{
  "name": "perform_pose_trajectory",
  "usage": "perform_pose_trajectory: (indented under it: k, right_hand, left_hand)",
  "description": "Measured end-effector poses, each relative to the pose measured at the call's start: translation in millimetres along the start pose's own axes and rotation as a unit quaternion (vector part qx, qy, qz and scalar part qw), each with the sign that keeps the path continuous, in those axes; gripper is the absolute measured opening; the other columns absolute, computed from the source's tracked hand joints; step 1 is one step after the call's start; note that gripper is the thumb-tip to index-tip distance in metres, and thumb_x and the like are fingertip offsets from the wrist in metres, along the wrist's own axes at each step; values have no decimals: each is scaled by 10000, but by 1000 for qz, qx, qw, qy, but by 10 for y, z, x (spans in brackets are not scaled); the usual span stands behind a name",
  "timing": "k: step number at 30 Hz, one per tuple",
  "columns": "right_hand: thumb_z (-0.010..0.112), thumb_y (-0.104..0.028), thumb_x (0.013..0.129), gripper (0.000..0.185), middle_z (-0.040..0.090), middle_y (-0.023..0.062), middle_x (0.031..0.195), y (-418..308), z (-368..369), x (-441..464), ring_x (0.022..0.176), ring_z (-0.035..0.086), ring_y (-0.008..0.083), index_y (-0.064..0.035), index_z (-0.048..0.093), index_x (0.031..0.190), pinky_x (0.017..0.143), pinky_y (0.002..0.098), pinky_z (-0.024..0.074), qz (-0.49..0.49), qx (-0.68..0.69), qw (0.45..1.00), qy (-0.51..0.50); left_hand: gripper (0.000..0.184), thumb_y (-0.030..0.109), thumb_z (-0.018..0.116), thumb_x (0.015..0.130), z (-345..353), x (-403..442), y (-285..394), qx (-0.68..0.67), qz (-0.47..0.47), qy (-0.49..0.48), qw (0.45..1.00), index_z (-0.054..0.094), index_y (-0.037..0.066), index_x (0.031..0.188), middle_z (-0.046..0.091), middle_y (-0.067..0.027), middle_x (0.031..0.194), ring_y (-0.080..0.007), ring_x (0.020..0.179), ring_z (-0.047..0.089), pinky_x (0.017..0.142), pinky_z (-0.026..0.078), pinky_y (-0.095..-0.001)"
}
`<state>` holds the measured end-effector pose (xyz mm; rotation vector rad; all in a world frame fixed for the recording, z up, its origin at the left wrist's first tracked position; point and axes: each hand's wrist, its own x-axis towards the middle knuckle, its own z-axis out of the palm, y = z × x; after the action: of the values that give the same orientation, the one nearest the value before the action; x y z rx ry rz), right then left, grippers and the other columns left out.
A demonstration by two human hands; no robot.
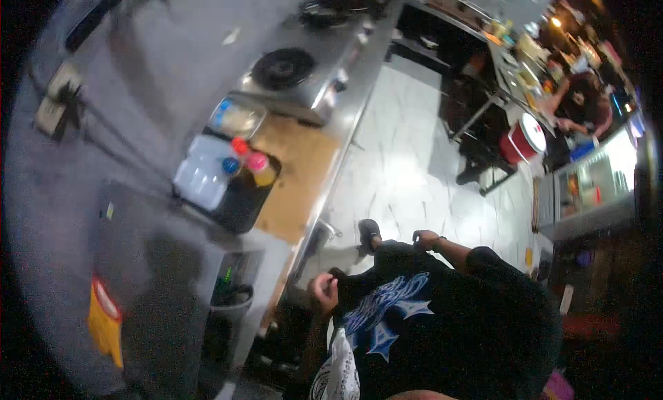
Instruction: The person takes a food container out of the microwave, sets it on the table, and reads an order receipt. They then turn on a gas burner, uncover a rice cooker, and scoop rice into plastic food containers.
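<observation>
My left hand (323,291) is beside the lower edge of my black shirt (449,324), close to the counter's front. Its fingers are curled in, with something dark at them that I cannot make out. My right hand (425,240) is at the shirt's other side, above the floor, with its fingers bent inward. Whether it holds anything is hidden by blur. A white patterned cloth (338,372) hangs along my left side. One dark shoe (369,233) shows between the hands.
Left counter: brown board (297,172), black tray (242,210), bottle with pink cap (258,162), clear container (237,117), burner (283,69). A yellow packet (105,324) is at far left. Across the pale floor (400,158) are a red cooler (523,141), a lit glass-front fridge (597,179) and another person (583,103).
</observation>
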<state>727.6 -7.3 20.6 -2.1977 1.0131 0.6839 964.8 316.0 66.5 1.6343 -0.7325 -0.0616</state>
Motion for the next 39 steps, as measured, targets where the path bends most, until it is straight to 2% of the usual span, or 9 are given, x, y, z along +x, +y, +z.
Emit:
perform_pose_trajectory:
  k: [2,7,18,23,25,26,29,35,39]
  right_hand:
    - [666,-329,711,340,633,151,829,94,-41,-37,764,609,280,-94,587,943,682,385,482,20,-4,1000,-6]
    - [662,-303,719,331,643,129,776,541,-50,184,699,625,245,-99,583,968,637,362,488,31,23,999,4]
    - [620,-309,741,313,649,123,796,2382,-704,447,630,622,217,-75,612,948,633,360,505,159,171,972,17]
    - [574,-284,720,304,631,173,917,3384,-1396,368,873,595,317,-66,625,926,768,394,474,267,211,935,99]
    - [546,-271,721,303,623,182,948,3691,-1603,494,898,587,333,-68,618,934,777,395,472,263,224,923,170]
    - [546,-271,721,303,623,182,948,3745,-1715,535,898,587,333,-68,618,934,777,395,472,271,233,917,176]
    - [545,-294,739,308,624,165,962,3818,-2054,829,915,580,329,-71,603,943,802,398,460,277,341,878,190]
    - [515,-374,747,378,637,182,816,3970,-2109,2039,770,607,353,-48,633,897,712,437,479,133,204,969,44]
    - [569,-318,749,314,649,81,734,4195,-2736,2511,628,618,173,-73,624,938,550,342,490,180,262,947,-45]
  left_hand:
    - [288,93,645,758,29,157,-183,46,6,-175,983,527,16,1009,596,-123,898,-249,807,587,741,455,-350]
    - [475,85,605,781,317,922,173,67,-78,-260,960,399,58,1208,612,-97,810,-239,757,605,677,474,-333]
    - [309,228,622,774,2633,1863,351,251,-173,-417,856,557,80,1038,648,-118,859,-265,804,630,718,481,-359]
    - [342,223,633,753,3594,2039,-840,199,-211,-466,836,553,55,1041,639,-161,878,-264,820,621,719,475,-351]
    - [290,250,599,759,3661,2114,-1360,260,-8,-590,765,581,45,964,630,-152,887,-287,817,611,703,462,-391]
    - [262,246,566,785,3763,2216,-1276,265,-165,-605,732,585,38,943,628,-157,892,-286,833,606,706,457,-387]
    - [258,256,557,796,3880,2393,-1292,263,-308,-603,687,587,30,918,627,-161,887,-295,833,603,700,458,-396]
    - [268,275,538,819,4673,3049,-1540,258,-394,-565,678,590,16,868,625,-169,878,-315,833,598,689,460,-414]
    - [288,287,526,833,5699,3859,-1712,243,-370,-557,702,591,6,835,623,-174,872,-327,833,595,682,461,-426]
